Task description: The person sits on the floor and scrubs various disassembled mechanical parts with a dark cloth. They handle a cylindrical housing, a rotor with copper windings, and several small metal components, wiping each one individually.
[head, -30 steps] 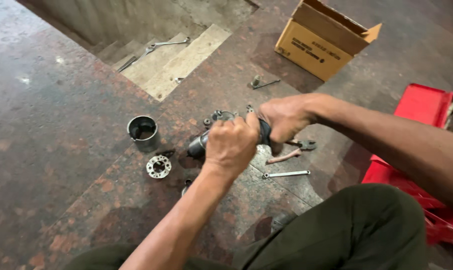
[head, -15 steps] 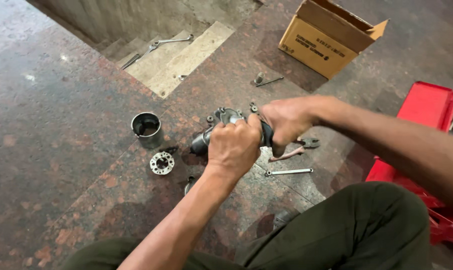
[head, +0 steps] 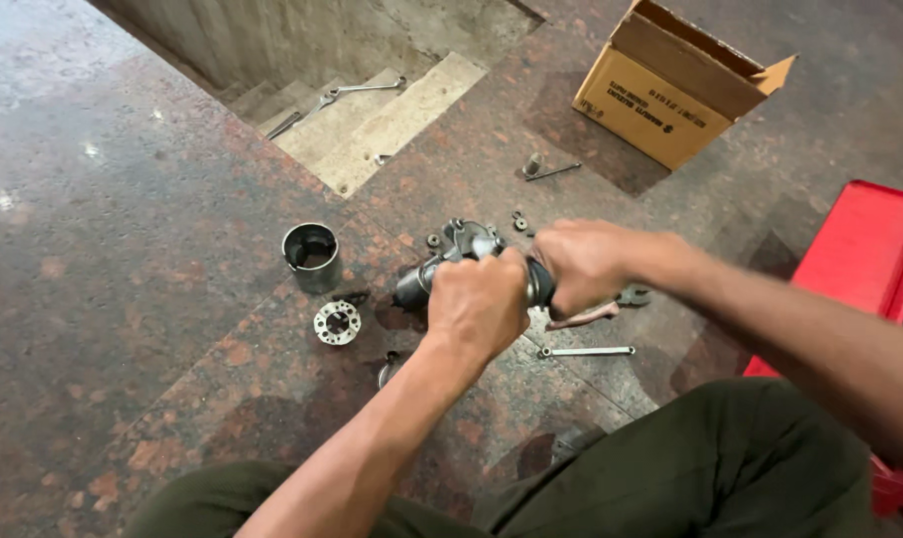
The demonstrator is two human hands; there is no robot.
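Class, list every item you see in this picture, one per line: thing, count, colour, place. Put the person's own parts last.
motor part: one, grey and black, held in both hands
metal cup: one, grey, floor left of the hands
round plate: one, silver, below the cup
pliers: one, reddish handles, under the right hand
spanner: one, silver, near the knee
cardboard box: one, tan, top right
toolbox: one, red, right edge
left hand: gripping the part
right hand: gripping the part
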